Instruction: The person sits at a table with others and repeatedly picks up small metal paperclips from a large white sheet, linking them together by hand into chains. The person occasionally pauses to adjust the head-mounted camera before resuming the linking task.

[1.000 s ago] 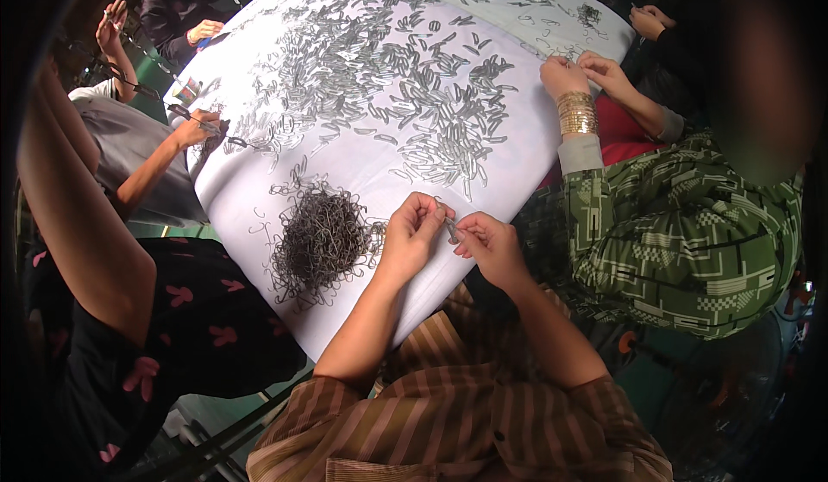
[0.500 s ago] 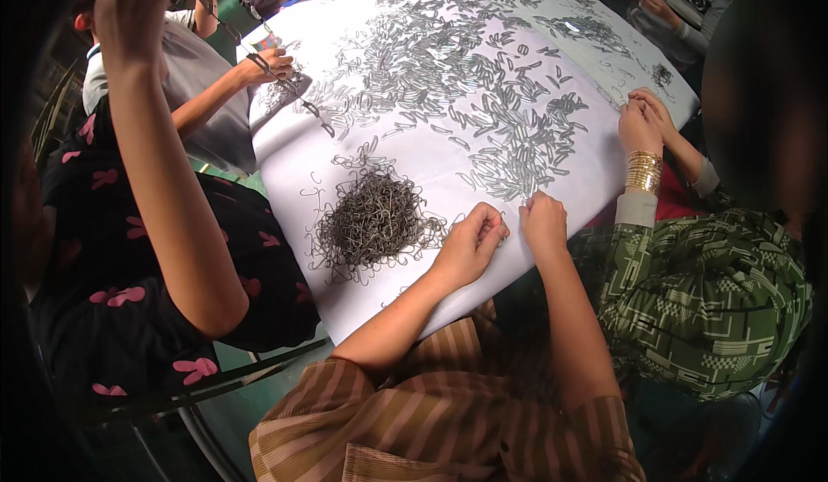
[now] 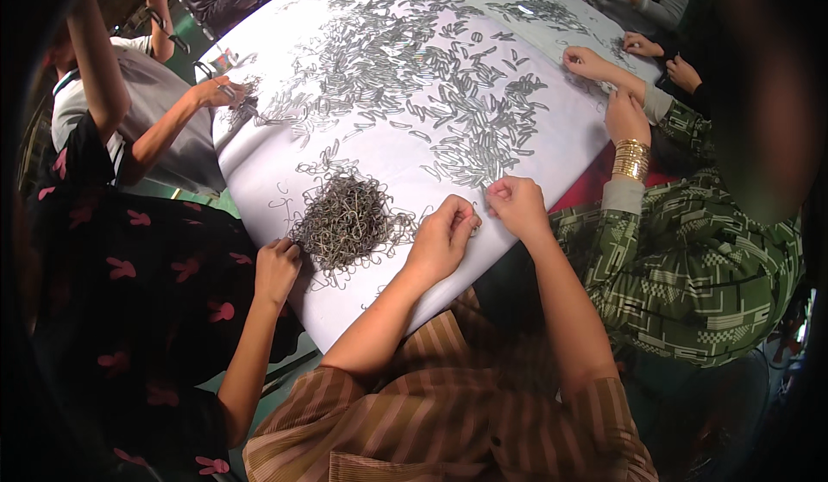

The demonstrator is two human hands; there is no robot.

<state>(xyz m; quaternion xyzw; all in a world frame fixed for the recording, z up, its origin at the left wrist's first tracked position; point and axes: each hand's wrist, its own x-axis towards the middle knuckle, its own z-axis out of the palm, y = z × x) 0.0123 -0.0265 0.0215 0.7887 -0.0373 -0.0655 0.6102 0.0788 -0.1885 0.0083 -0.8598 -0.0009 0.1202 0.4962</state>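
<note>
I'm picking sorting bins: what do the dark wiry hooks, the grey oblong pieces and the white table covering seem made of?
Dark wiry hooks: probably dull metal wire, thin and bent.
Grey oblong pieces: glossy metal or plastic, by their glints; unclear which.
White table covering: perhaps smooth plastic or cloth, with soft sheen.

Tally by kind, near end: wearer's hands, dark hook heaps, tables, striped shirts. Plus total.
Wearer's hands: 2 (left hand, right hand)
Dark hook heap: 1
White-topped table: 1
Brown striped shirt: 1
Total: 5
Individual hooks and flat grey links overlap too much to count.
</note>
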